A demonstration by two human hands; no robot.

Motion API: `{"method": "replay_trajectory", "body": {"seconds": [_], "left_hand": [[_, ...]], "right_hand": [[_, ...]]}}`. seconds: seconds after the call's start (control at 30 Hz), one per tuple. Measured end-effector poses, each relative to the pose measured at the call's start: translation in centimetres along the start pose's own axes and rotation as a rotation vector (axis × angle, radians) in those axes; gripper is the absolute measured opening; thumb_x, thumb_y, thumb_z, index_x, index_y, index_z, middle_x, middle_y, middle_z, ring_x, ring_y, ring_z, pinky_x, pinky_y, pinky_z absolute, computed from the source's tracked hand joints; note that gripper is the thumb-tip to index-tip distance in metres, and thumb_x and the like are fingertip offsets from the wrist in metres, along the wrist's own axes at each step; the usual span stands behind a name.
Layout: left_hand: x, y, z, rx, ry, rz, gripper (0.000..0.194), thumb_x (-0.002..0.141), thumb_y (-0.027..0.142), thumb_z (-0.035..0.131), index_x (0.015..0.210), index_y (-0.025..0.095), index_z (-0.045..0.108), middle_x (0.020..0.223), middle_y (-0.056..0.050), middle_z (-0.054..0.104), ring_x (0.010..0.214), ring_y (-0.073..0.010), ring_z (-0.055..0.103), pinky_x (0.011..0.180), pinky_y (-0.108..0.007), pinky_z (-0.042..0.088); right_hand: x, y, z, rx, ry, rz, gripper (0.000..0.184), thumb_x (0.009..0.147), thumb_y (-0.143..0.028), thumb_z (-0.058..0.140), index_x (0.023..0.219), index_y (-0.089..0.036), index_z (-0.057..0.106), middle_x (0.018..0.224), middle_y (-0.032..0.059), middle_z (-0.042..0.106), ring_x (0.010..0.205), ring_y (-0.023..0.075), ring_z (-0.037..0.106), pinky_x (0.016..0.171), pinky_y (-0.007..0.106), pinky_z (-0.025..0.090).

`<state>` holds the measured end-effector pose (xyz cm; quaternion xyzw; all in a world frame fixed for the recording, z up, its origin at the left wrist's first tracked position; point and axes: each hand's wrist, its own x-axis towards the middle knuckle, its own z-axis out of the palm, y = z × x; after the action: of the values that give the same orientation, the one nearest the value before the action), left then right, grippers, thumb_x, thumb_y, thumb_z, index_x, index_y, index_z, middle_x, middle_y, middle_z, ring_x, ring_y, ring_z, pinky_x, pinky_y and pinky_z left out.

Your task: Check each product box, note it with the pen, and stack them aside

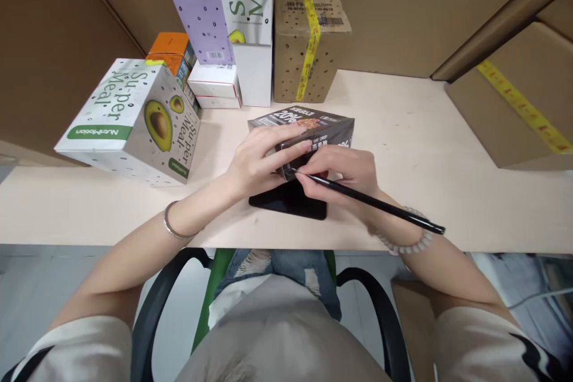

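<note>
A dark brown oat crisp box (pixel 338 128) sits near the middle of the table, one corner toward me. My left hand (pixel 262 161) lies over its left part, fingers stretched across the top and the thumb low at the near side, gripping it. In my right hand (pixel 344 170) is a slim black pen (pixel 376 198), pinched near its tip. The tip touches or nearly touches the box's near corner; my fingers partly hide the spot. Beneath the hands a flat black phone-like slab (pixel 290 202) lies on the table, partly covered.
To the left stands a white Su-per Meal box (pixel 107 101). Behind are a purple box (pixel 197 6), small white boxes (pixel 215 83), an orange box (pixel 168 45) and a taped brown carton (pixel 290 54). Another taped carton (pixel 514 107) is at the right. The table's edge (pixel 268 245) runs before me.
</note>
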<state>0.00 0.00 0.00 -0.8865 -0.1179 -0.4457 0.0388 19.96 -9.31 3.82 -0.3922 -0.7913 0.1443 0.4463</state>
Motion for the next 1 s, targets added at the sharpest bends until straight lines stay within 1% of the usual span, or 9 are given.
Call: {"method": "replay_trajectory", "body": {"seconds": [0.1, 0.23, 0.4, 0.5, 0.57, 0.67, 0.73, 0.83, 1.0], "left_hand": [[-0.3, -0.5, -0.1, -0.013, -0.021, -0.092, 0.045, 0.097, 0.055, 0.068, 0.135, 0.03, 0.064, 0.136, -0.011, 0.071, 0.125, -0.0267, 0.07, 0.098, -0.044, 0.06], [-0.4, -1.2, -0.3, -0.075, 0.038, -0.112, 0.062, 0.092, 0.048, 0.077, 0.148, 0.037, 0.051, 0.141, -0.01, 0.067, 0.129, -0.026, 0.067, 0.105, -0.046, 0.058], [-0.7, -2.3, -0.1, -0.055, 0.005, -0.144, 0.063, 0.092, 0.048, 0.076, 0.147, 0.036, 0.048, 0.143, -0.01, 0.063, 0.133, -0.0263, 0.064, 0.108, -0.049, 0.057], [-1.1, -2.9, 0.0, -0.013, -0.033, -0.211, 0.057, 0.091, 0.056, 0.075, 0.139, 0.032, 0.055, 0.141, -0.01, 0.064, 0.132, -0.0274, 0.064, 0.107, -0.051, 0.057], [-1.2, -3.2, -0.1, 0.006, -0.029, -0.215, 0.058, 0.09, 0.057, 0.076, 0.137, 0.031, 0.057, 0.14, -0.01, 0.066, 0.13, -0.0275, 0.065, 0.107, -0.05, 0.057], [-1.4, -3.4, -0.2, 0.051, 0.004, -0.166, 0.058, 0.089, 0.052, 0.078, 0.139, 0.032, 0.055, 0.139, -0.01, 0.067, 0.127, -0.0271, 0.067, 0.104, -0.048, 0.057], [-1.4, -3.3, -0.3, 0.077, 0.015, -0.152, 0.059, 0.089, 0.049, 0.079, 0.141, 0.033, 0.054, 0.139, -0.01, 0.067, 0.126, -0.0275, 0.067, 0.103, -0.047, 0.056], [-1.4, -3.2, -0.5, 0.074, 0.03, -0.176, 0.062, 0.088, 0.048, 0.081, 0.142, 0.034, 0.055, 0.139, -0.01, 0.066, 0.125, -0.0286, 0.066, 0.104, -0.049, 0.054], [-1.4, -2.9, -0.7, 0.105, 0.054, -0.215, 0.059, 0.087, 0.047, 0.082, 0.14, 0.033, 0.057, 0.138, -0.011, 0.067, 0.124, -0.029, 0.066, 0.102, -0.048, 0.053]], "right_hand": [[0.0, 1.0, 0.1, -0.034, 0.061, -0.108, 0.015, 0.093, -0.022, 0.066, 0.079, -0.027, 0.065, 0.07, -0.0016, 0.07, 0.062, 0.0142, 0.062, 0.06, 0.029, 0.051], [-0.2, 2.9, -0.6, -0.163, 0.142, -0.301, 0.014, 0.093, -0.016, 0.065, 0.084, -0.027, 0.066, 0.073, -0.0022, 0.069, 0.063, 0.0141, 0.06, 0.061, 0.03, 0.05], [-0.2, 4.0, -2.8, -0.5, -0.115, -0.361, 0.028, 0.099, -0.012, 0.052, 0.093, -0.028, 0.075, 0.077, -0.001, 0.07, 0.069, 0.0149, 0.061, 0.062, 0.029, 0.045], [-0.1, 4.1, -3.5, -0.598, -0.343, -0.256, 0.024, 0.099, -0.017, 0.055, 0.099, -0.024, 0.078, 0.08, 0.0013, 0.072, 0.068, 0.0154, 0.062, 0.062, 0.03, 0.043], [0.1, 4.0, -3.6, -0.581, -0.469, -0.091, 0.023, 0.097, -0.017, 0.058, 0.103, -0.022, 0.079, 0.085, 0.0027, 0.076, 0.07, 0.016, 0.066, 0.064, 0.03, 0.044], [0.4, 3.9, -3.2, -0.497, -0.576, 0.15, 0.025, 0.092, -0.012, 0.057, 0.101, -0.02, 0.079, 0.091, 0.004, 0.079, 0.074, 0.0169, 0.069, 0.068, 0.03, 0.046], [0.6, 3.8, -2.7, -0.491, -0.615, 0.232, 0.025, 0.091, -0.01, 0.055, 0.092, -0.02, 0.078, 0.09, 0.0043, 0.079, 0.073, 0.0174, 0.068, 0.068, 0.03, 0.046], [0.8, 4.1, -2.0, -0.543, -0.7, 0.25, 0.022, 0.094, -0.011, 0.055, 0.086, -0.018, 0.074, 0.09, 0.0061, 0.079, 0.075, 0.0194, 0.069, 0.068, 0.031, 0.044], [0.6, 4.6, -1.0, -0.595, -0.775, 0.208, 0.022, 0.102, -0.018, 0.055, 0.095, -0.015, 0.075, 0.099, 0.0107, 0.08, 0.083, 0.023, 0.073, 0.072, 0.033, 0.046]]}}
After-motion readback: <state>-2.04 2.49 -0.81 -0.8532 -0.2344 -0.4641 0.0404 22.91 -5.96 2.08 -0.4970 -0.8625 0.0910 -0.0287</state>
